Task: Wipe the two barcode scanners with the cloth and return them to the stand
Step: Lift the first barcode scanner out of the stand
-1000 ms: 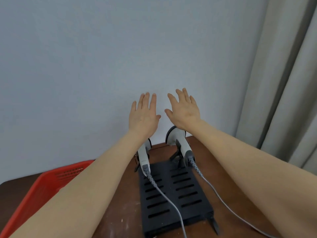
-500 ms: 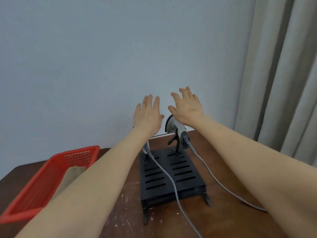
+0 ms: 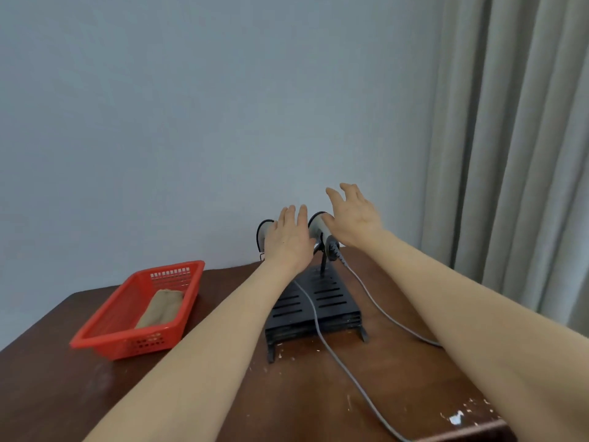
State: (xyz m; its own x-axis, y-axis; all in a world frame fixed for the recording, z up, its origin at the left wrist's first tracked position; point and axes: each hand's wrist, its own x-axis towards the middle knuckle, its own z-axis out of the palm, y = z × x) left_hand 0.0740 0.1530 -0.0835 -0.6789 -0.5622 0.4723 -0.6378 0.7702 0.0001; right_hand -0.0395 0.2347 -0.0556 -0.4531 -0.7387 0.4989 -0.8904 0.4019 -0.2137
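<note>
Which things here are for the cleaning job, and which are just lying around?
For the job: left scanner, right scanner, black stand, tan cloth.
Just there: red basket holding the cloth, curtain, table.

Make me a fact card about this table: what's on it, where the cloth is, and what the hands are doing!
Table: dark brown wood with pale flecks
Stand: black, slotted, mid-table
Left scanner: at the stand's far end, mostly hidden behind a hand
Right scanner: beside it, on the stand
Cables: grey, trailing toward the near edge
Basket: red, left of the stand
Cloth: tan, folded, lying in the basket
Left hand: open, holds nothing
Right hand: open, holds nothing
Wiping: not begun
</note>
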